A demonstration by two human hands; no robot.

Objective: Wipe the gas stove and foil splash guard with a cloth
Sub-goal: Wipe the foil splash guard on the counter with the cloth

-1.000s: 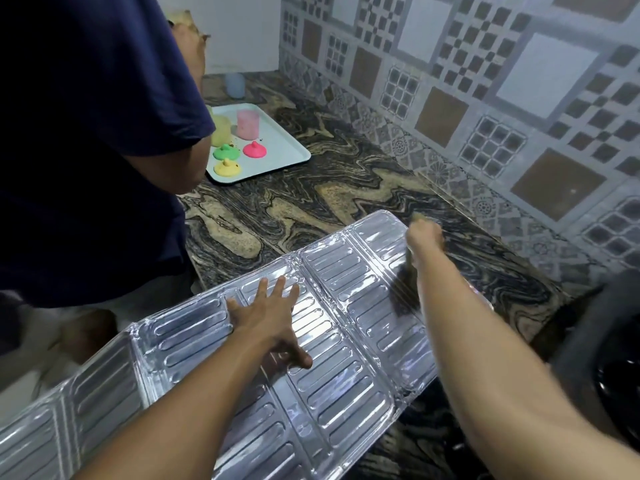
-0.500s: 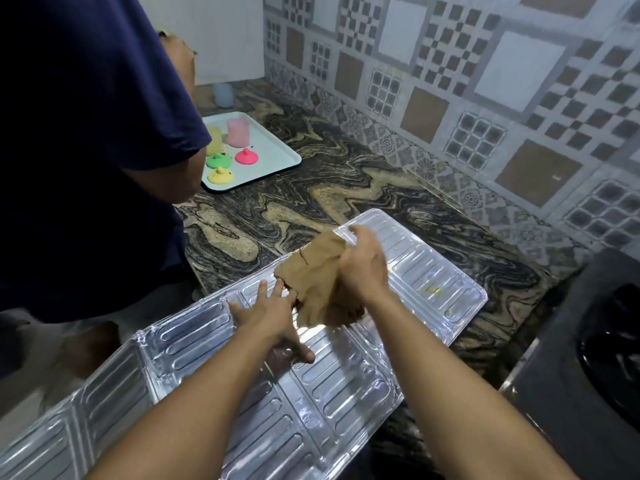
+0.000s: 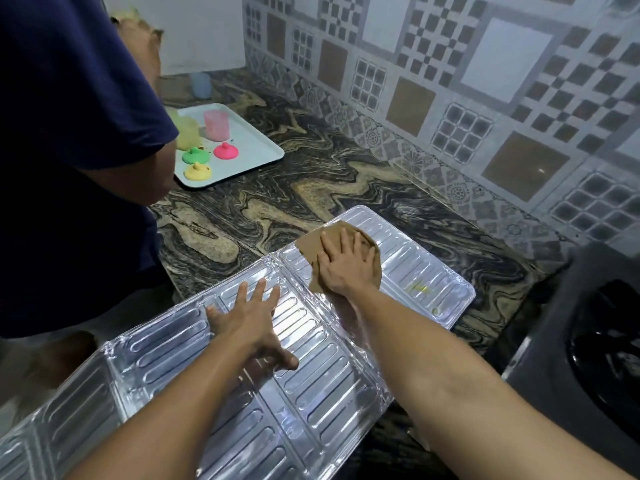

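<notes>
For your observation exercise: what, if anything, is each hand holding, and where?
Neither grips anything. The right hand presses flat on the brown cloth; the left hand lies spread on the foil splash guard.

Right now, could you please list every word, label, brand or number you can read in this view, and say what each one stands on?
There is none to read.
Foil splash guard: embossed ribs only, no print.
Brown cloth under the right hand: plain.
White tray and pink cup: no label visible.
Wall tiles: patterns, no letters.
Stove: no marking shows.

marbled counter (image 3: 311,188), foil guard (image 3: 304,386), tray (image 3: 256,147)
</notes>
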